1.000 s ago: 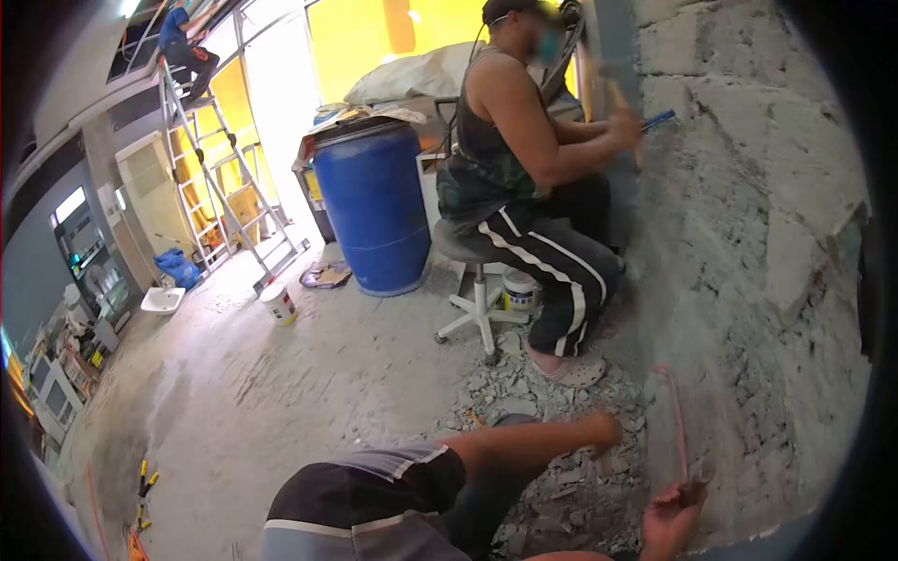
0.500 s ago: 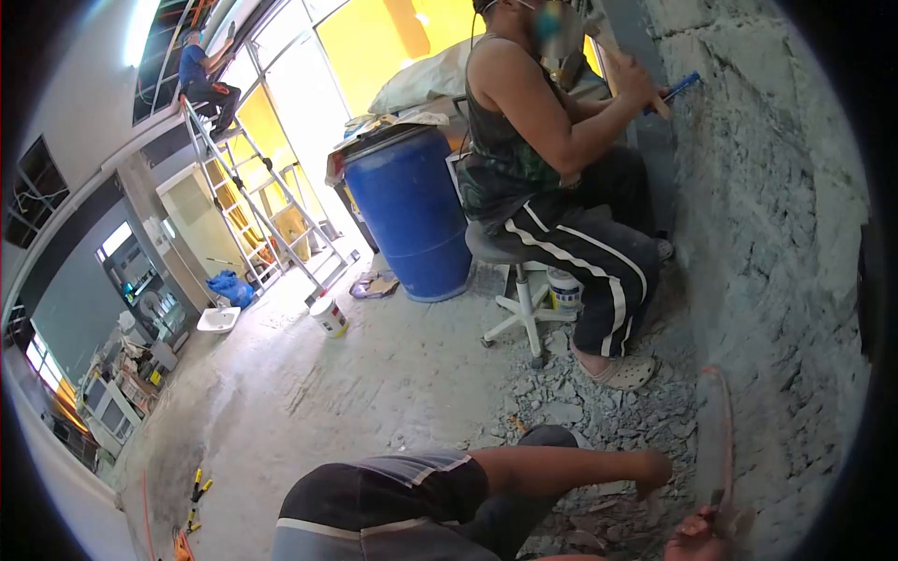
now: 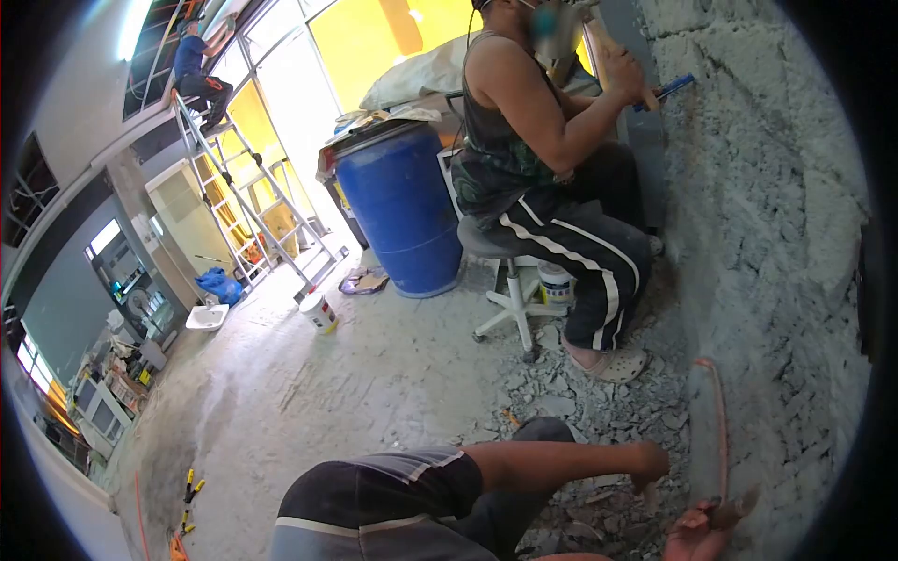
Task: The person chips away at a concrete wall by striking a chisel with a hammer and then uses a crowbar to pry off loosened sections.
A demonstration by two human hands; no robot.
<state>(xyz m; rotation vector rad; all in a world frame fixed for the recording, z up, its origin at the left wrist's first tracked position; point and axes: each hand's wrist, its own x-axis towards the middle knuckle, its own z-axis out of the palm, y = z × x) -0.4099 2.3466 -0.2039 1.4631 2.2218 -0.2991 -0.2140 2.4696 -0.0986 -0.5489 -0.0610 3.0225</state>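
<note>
My left arm reaches across the lower middle, bare below a dark, striped sleeve. At its end my left hand (image 3: 651,467) bends downward over the rubble (image 3: 589,524), fingers closed; what they hold, if anything, is hidden. Low by the wall, my right hand (image 3: 694,535) is wrapped round a hammer-like tool (image 3: 735,510), whose dark head is smeared by motion. Just above that tool, a thin orange-pink tube (image 3: 718,411) runs along the foot of the rough, chipped wall (image 3: 776,309).
A co-worker (image 3: 524,112) sits on a wheeled stool (image 3: 513,304), holding a wooden-handled tool and a blue chisel (image 3: 675,86) against the wall. Behind stand a blue drum (image 3: 398,210), a white bucket (image 3: 319,313) and a ladder (image 3: 248,187) with another person (image 3: 195,65) on it.
The view has shifted slightly, so the room sits a little further left. The tool in my right hand has swung in position. My left hand stays almost where it was.
</note>
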